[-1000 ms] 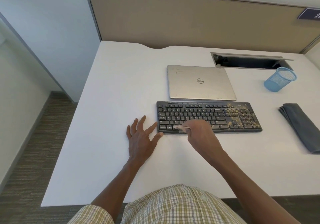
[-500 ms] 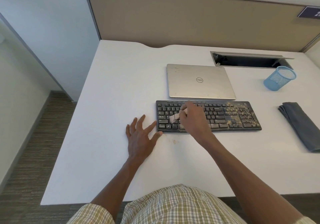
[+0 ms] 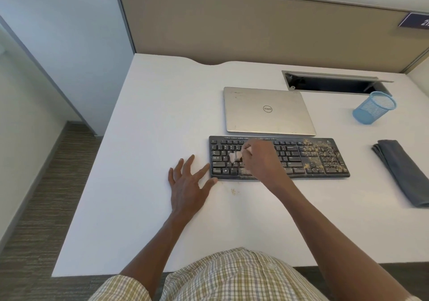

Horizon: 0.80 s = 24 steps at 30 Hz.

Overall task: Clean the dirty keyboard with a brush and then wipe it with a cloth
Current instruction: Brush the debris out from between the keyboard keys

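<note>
A black keyboard [image 3: 301,156] lies in the middle of the white desk [image 3: 151,126], with tan dust thick over its right end. My right hand [image 3: 260,159] is over the left half of the keys and grips a small brush [image 3: 235,156], whose pale bristles touch the keys. My left hand [image 3: 186,185] rests flat on the desk with fingers spread, its thumb and forefinger against the keyboard's left end. A folded dark grey cloth [image 3: 404,170] lies at the right of the desk. A few tan crumbs [image 3: 233,191] sit on the desk in front of the keyboard.
A closed silver laptop [image 3: 267,112] lies just behind the keyboard. A blue mesh cup [image 3: 373,107] stands at the back right, near an open cable slot [image 3: 334,83]. A beige partition panel [image 3: 255,26] closes the desk's far side.
My right hand has carried the brush from the keyboard's front edge up onto the middle key rows. Tan crumbs now lie on the desk in front. The left hand stayed put.
</note>
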Each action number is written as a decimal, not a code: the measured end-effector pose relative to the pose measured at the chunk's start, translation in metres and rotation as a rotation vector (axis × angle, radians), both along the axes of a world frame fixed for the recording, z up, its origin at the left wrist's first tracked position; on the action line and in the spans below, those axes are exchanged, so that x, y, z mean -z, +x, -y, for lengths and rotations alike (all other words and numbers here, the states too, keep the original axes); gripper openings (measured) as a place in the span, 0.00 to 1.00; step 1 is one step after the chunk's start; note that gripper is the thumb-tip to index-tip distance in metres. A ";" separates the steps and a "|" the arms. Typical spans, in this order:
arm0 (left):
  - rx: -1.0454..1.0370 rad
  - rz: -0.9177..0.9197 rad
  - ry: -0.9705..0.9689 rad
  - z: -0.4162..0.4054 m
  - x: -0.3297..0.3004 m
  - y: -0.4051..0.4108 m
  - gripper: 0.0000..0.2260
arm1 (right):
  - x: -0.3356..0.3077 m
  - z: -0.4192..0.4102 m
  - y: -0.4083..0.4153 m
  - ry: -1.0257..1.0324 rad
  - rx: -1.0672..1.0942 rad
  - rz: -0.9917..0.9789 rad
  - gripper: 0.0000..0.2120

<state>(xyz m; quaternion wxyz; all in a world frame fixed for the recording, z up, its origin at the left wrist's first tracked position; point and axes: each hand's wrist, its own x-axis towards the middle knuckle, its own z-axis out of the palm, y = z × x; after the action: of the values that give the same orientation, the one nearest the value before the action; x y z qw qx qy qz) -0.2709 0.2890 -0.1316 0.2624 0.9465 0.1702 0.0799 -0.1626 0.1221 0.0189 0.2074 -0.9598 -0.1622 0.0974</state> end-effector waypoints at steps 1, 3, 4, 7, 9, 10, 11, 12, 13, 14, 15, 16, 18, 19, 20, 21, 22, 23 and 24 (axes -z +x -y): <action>0.000 -0.002 -0.006 0.000 -0.001 0.000 0.24 | 0.000 0.000 -0.001 -0.020 -0.006 -0.031 0.11; -0.001 -0.003 -0.009 0.000 -0.001 0.000 0.24 | 0.000 0.003 0.000 -0.049 -0.011 -0.086 0.11; -0.001 -0.003 -0.005 -0.001 -0.001 0.000 0.24 | -0.002 0.004 0.002 -0.036 0.003 -0.088 0.11; 0.003 0.001 0.003 0.000 0.001 0.000 0.23 | -0.002 0.007 0.007 0.073 0.077 -0.093 0.10; 0.006 0.010 0.003 -0.001 0.001 0.000 0.23 | 0.000 0.009 0.006 0.078 0.127 -0.156 0.10; 0.007 0.010 0.002 -0.001 0.002 0.000 0.24 | 0.001 0.010 0.004 0.052 0.146 -0.164 0.11; 0.005 0.006 -0.001 -0.001 0.001 0.000 0.24 | 0.000 0.012 0.003 0.021 0.167 -0.157 0.12; 0.002 0.001 -0.004 -0.001 0.001 0.001 0.24 | -0.001 0.014 0.002 -0.006 0.184 -0.127 0.12; -0.001 -0.003 -0.006 0.000 0.001 0.001 0.25 | -0.004 0.014 0.002 -0.010 0.196 -0.087 0.12; -0.003 -0.004 -0.008 0.000 0.001 0.001 0.25 | -0.004 0.015 0.003 0.015 0.197 -0.056 0.12; -0.003 -0.001 -0.007 0.000 0.001 0.000 0.25 | -0.005 0.013 0.003 0.049 0.200 -0.030 0.12; -0.003 0.004 -0.008 -0.001 0.001 0.000 0.25 | -0.005 0.011 0.003 0.068 0.198 -0.005 0.12; -0.003 0.011 -0.020 -0.001 0.001 0.000 0.25 | -0.004 0.008 0.001 0.038 0.151 -0.019 0.12; -0.002 0.010 -0.023 0.000 0.001 0.000 0.25 | -0.004 0.008 0.000 0.003 0.124 -0.057 0.13; -0.001 0.009 -0.021 0.000 0.001 0.000 0.25 | -0.004 0.009 -0.001 -0.033 0.110 -0.078 0.13; -0.002 0.009 -0.015 0.000 0.001 0.000 0.25 | -0.005 0.010 0.000 -0.054 0.109 -0.093 0.13; -0.003 0.010 -0.009 0.000 0.001 0.000 0.25 | -0.007 0.011 0.003 -0.053 0.107 -0.098 0.13; -0.003 0.009 -0.006 -0.001 0.001 0.000 0.25 | -0.007 0.011 0.005 -0.045 0.113 -0.084 0.13; -0.002 0.012 -0.003 -0.001 0.002 0.000 0.25 | -0.007 0.010 0.006 -0.033 0.124 -0.056 0.13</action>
<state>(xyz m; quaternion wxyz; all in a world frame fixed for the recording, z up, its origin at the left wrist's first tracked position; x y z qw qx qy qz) -0.2709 0.2898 -0.1333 0.2650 0.9454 0.1696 0.0856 -0.1570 0.1120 0.0263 0.2017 -0.9682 -0.0950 0.1137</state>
